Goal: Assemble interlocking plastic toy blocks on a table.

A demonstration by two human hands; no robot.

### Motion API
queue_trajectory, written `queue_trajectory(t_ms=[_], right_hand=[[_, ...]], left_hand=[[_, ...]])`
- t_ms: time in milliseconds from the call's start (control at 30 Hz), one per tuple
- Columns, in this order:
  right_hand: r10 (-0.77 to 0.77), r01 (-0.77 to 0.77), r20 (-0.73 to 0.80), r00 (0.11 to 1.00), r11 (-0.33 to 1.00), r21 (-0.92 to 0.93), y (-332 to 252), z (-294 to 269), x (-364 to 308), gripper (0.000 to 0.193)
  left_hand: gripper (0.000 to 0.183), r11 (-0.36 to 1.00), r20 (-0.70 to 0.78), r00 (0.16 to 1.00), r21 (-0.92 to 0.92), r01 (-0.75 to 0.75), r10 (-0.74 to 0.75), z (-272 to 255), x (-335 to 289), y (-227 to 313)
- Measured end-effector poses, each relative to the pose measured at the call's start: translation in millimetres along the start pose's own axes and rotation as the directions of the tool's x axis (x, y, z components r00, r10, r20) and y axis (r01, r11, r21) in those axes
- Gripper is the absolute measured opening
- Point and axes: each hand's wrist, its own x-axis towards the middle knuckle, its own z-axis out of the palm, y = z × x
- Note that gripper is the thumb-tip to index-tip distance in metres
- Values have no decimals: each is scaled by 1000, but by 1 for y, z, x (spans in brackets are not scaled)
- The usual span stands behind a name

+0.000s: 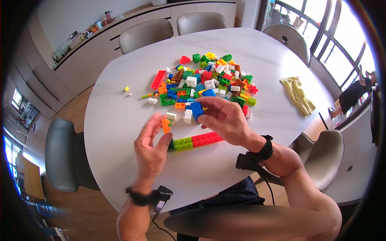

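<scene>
My left hand (152, 146) pinches an orange toy brick (166, 126) between thumb and fingertips, a little above the table. A bit of green shows just behind that brick. In my right hand (229, 122), thumb and fingers close on a blue brick (196, 111) at the near edge of the pile. A white brick (187, 116) stands right beside the blue one. Below both hands lies a joined row of bricks, with a lime section (183, 143) and a red section (207, 139); its dark green left end is partly covered by my left thumb.
A loose heap of multicoloured bricks (209, 84) spreads over the middle of the white table (120, 160). Toward the right edge lies a yellow cloth (297, 95). Grey chairs (64, 154) stand around the table. Cables hang from the bands on both wrists. Another person stands far right.
</scene>
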Motion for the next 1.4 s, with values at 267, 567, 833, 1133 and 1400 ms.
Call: queue_trajectory(t_ms=[267,567,833,1133,1400], right_hand=[[-556,334,-168,814,684,-648,27,-12,15,47],[-302,497,402,864,641,-585,17,8,-5,45],[-134,452,462,877,556,-697,33,11,-6,38],[-207,370,314,927,648,-666,37,9,-5,40],[-240,381,302,922,697,-608,30,11,-4,44]], left_hand=[[66,961,-47,997,272,-46,61,-23,3,6],[52,838,221,946,539,82,-235,-17,0,13],[41,923,193,935,306,232,-299,-10,0,23],[60,801,-76,950,561,-209,302,-17,8,-4],[56,977,284,952,204,55,-113,-6,-2,13]])
